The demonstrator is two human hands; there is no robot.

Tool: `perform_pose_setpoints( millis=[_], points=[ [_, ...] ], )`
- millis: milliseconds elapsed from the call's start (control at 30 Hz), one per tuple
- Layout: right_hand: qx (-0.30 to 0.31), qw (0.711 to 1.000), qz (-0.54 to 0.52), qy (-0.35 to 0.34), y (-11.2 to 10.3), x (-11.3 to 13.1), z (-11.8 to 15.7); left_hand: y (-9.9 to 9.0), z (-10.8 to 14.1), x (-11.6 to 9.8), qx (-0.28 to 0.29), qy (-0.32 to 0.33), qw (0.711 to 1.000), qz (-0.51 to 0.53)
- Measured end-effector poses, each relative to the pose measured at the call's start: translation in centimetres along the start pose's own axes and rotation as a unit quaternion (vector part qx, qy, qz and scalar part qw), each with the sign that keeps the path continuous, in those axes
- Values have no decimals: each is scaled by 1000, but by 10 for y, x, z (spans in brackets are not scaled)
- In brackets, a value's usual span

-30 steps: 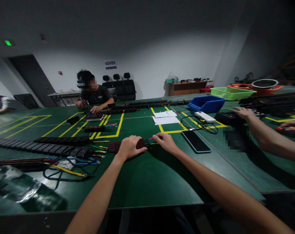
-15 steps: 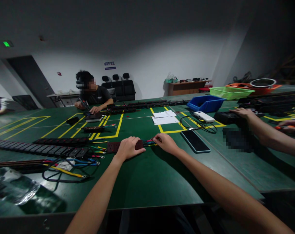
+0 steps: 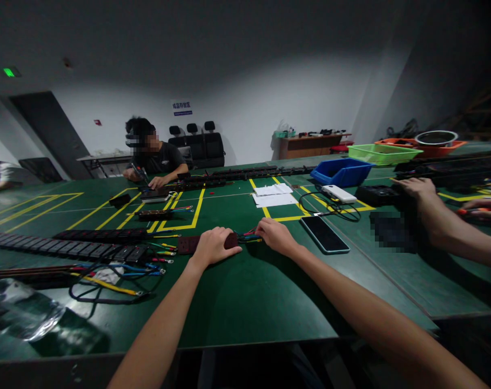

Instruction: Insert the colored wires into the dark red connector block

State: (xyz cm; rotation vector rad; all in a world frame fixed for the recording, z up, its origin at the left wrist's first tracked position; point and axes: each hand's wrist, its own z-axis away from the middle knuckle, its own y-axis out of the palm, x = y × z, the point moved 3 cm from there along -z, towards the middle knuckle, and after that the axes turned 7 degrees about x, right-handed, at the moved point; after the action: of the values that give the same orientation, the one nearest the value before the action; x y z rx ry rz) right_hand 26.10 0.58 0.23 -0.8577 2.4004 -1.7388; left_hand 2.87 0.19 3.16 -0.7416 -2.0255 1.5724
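A dark reddish-brown block with what look like socket openings lies on the green table, and colored wires come out of its right end. My left hand is wrapped over the block from above, covering its middle. At the loose end of the wires, my right hand has its fingers closed in a pinch on them. Several wire ends with ring terminals lie left of the block, beside a long black strip of modules.
A phone lies right of my right hand, with papers, a white power bank and a blue bin beyond. A clear bottle lies front left. One co-worker sits opposite; another person's hands are at the right.
My two hands stay almost where they were on the block and wires. At the right, the co-worker's near hand has shifted slightly rightward along the black case.
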Motion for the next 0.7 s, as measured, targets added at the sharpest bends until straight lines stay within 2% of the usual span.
perform_pose_setpoints(
  millis=[133, 333, 700],
  points=[
    [-4, 999, -40, 14, 0, -5, 1, -1, 0, 0, 1, 1, 1000, 3],
    [22, 993, -115, 27, -6, -12, 1, -3, 1, 0, 8, -2, 1000, 13],
    [47, 991, -118, 29, -14, -16, 1, -3, 0, 0, 10, -7, 1000, 22]
  ],
)
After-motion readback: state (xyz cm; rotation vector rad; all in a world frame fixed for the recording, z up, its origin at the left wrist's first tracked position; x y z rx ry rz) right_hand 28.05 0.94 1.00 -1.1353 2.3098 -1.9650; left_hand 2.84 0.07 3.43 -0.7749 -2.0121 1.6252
